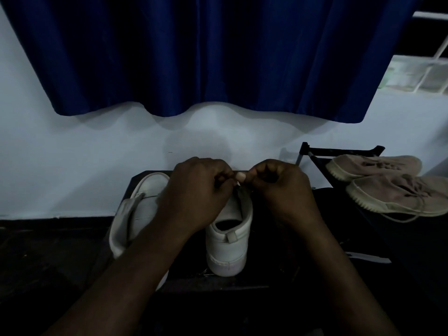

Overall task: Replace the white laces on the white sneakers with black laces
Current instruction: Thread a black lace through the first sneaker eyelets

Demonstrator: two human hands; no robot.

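Upright white sneaker point(228, 238) on bench point(264, 275), heel toward me so throat faces up. Left hand point(198, 187) and right hand point(282, 187) meet above its throat, fingers curled narrow, pinching lace I judge; too dark to see. Second white sneaker point(135, 209) tipped just left, waiting.

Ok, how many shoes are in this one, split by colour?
White sneakers: 2
Beige shoes: 2
Total: 4
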